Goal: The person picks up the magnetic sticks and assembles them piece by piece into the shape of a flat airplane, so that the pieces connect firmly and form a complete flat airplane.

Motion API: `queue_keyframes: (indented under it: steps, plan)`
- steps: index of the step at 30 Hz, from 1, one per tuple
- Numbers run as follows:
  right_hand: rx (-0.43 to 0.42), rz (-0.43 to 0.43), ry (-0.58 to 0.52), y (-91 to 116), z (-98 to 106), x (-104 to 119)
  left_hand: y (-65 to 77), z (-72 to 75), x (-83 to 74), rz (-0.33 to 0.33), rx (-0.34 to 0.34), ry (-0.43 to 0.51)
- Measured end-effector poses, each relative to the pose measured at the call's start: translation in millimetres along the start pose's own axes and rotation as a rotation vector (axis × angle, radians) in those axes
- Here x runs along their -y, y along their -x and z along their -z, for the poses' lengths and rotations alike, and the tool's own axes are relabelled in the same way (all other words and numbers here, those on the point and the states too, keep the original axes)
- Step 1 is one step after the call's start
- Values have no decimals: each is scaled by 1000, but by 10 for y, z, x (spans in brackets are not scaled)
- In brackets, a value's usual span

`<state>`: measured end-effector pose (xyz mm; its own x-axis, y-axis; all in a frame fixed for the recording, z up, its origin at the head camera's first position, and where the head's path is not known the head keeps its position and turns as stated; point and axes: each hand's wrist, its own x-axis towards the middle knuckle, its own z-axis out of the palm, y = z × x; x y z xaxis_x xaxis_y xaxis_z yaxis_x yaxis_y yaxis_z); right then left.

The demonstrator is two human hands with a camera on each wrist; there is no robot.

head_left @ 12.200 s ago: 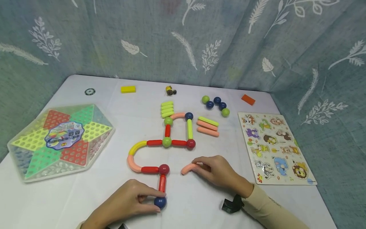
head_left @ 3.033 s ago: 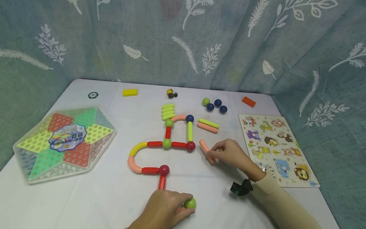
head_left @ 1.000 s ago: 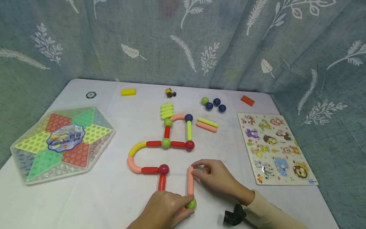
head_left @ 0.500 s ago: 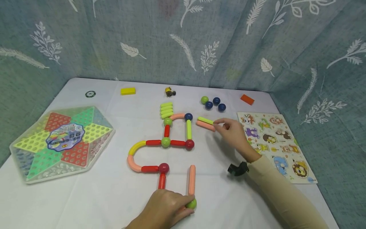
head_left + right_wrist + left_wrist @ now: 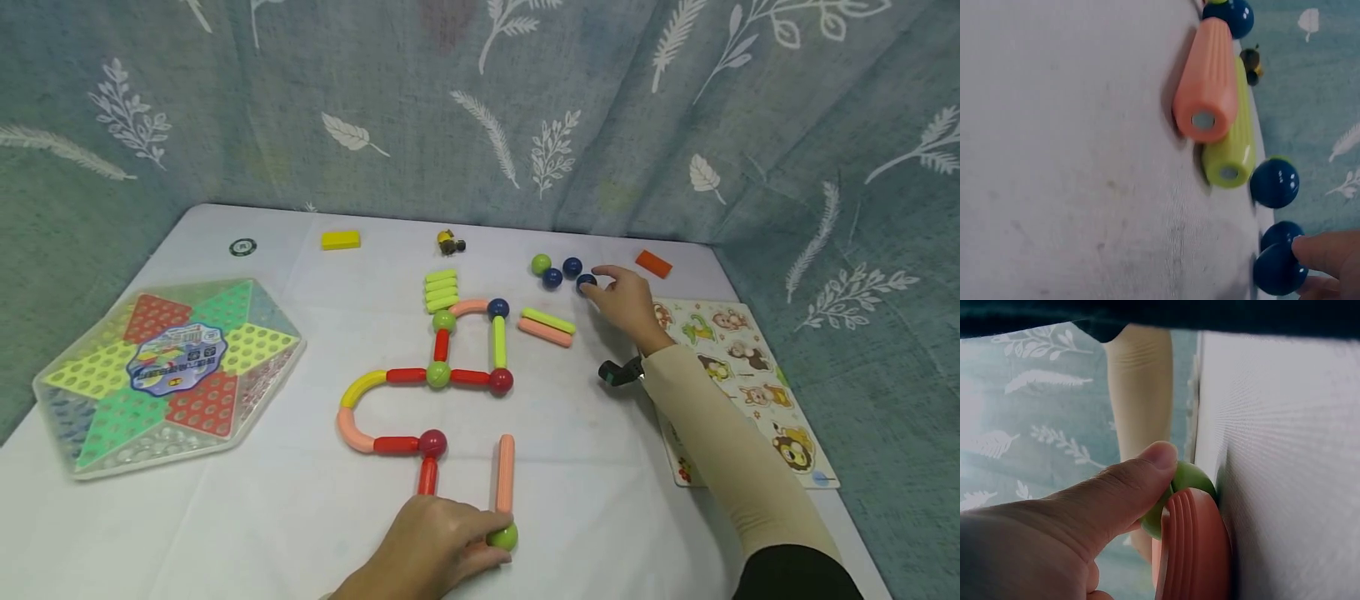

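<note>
My left hand pinches a green magnetic ball near the table's front. A straight salmon stick extends from that ball toward the back. In the left wrist view, a curved salmon stick meets the same ball, beside the thumb; the hand hides its other end. At the back right, my right hand has thumb and finger on a dark blue ball, pinching it at the table. A joined figure of sticks includes a red ball and a red stick, partly covered by my left hand.
Loose blue balls and a green ball lie left of my right hand. Two loose sticks lie nearer. An animal puzzle board lies under the right forearm. A star-patterned game board is at left.
My right hand has let go of the straight salmon stick and moved back and right to the blue ball. The left hand stays at the green ball.
</note>
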<state>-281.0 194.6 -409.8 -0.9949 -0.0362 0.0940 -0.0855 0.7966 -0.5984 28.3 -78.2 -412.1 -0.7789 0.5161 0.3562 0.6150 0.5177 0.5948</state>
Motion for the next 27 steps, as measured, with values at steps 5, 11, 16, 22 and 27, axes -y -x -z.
queue_keyframes:
  steps: [5, 11, 16, 22, 27]
  plan:
    - [9, -35, 19, -51, -15, -36, -5, -1, -2, -1, 1, -7]
    - [11, -75, 47, -49, -11, -66, -6, -9, 1, -8, 7, -14]
    - [-24, -41, -22, 135, 26, -33, -5, -24, 4, -23, 13, -4]
    - [16, 94, -257, 657, 96, 224, -12, -38, 11, -36, -2, -15]
    - [167, 79, -393, 1125, -5, 384, -17, -27, 21, -26, 11, -29]
